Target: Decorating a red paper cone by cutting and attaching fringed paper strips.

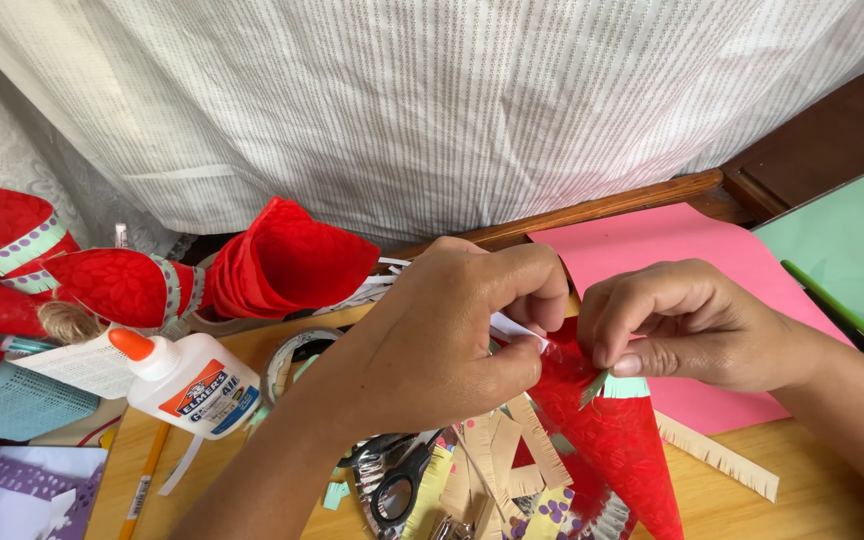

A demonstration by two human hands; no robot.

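Observation:
A red embossed paper cone [617,440] lies point-down over the wooden table [812,470], its wide rim up between my hands. My left hand [442,335] pinches the rim together with a small white strip of paper [514,327] at its fingertips. My right hand [687,325] grips the rim from the right, thumb pressed on a pale green band [624,387] and a thin green sliver at the cone's edge. The two hands nearly touch above the cone.
A white glue bottle with an orange cap [187,380] lies at the left, beside finished red cones [282,260]. Scissors [397,480], a tape roll [292,355] and fringed tan paper strips [717,455] lie near the front. Pink paper [672,245] and green paper [842,240] lie at the right.

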